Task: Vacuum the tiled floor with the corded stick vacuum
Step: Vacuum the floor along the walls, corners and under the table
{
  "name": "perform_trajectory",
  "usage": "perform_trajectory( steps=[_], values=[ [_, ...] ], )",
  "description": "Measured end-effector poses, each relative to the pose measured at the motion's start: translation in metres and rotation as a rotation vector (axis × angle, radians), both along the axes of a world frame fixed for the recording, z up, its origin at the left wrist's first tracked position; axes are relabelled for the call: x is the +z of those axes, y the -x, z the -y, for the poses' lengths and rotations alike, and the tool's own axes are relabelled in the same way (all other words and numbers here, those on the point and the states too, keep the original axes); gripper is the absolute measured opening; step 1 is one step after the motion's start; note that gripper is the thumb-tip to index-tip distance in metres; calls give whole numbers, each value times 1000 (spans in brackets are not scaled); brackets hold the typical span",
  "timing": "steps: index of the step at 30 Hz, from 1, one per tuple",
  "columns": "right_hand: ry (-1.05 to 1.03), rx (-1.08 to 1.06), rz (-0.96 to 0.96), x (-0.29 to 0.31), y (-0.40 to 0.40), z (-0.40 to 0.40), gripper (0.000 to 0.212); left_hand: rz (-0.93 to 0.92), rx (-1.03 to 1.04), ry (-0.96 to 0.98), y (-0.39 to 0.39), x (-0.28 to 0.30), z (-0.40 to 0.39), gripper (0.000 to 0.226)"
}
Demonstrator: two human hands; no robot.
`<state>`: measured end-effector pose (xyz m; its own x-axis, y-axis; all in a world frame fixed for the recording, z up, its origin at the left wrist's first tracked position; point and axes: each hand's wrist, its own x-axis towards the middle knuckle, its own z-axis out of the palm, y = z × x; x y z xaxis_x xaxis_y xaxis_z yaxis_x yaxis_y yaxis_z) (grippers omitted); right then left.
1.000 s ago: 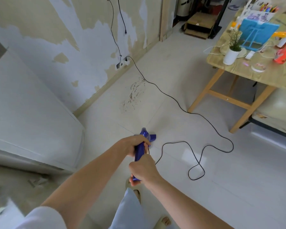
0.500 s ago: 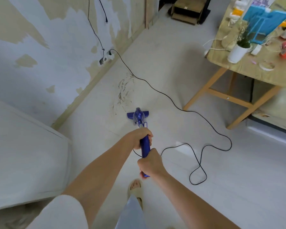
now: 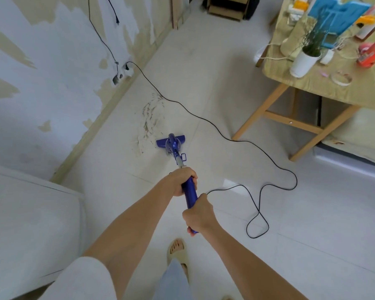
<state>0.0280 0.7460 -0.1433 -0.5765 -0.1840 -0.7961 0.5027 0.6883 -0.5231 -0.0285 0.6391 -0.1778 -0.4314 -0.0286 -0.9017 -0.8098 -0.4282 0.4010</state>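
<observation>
A blue corded stick vacuum [image 3: 173, 146] stands on the white tiled floor [image 3: 225, 87], its flat head touching the near edge of a patch of brownish dirt [image 3: 150, 118]. My left hand [image 3: 180, 180] grips the blue handle higher up the stick. Lower down, my right hand [image 3: 198, 215] grips the end of the handle. The black cord [image 3: 258, 146] runs from the handle, loops on the floor to the right, and leads back to a wall socket [image 3: 126, 71].
A wooden table [image 3: 333, 87] with a potted plant and clutter stands at the right, a pale mattress under it. A white cabinet [image 3: 24, 213] fills the left. The peeling wall runs along the left. My sandalled foot [image 3: 178, 250] is below the hands.
The vacuum head has slid forward across the floor, away from me, up to the dirt patch. Both arms have stretched out with it, and the view has tilted down.
</observation>
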Motion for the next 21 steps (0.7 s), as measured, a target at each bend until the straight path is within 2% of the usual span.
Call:
perform_trajectory(
  steps=[13,19,21],
  values=[
    [66,47,87,34,-79,-112,42,-29,49,-28,-96,29,-106,19],
    [70,95,74,64,-120,-164,40,-54,128,-87,-145,50,-157,17],
    [73,106,52,77,-126,-170,33,-58,137,-78,-149,56,-164,16]
  ],
)
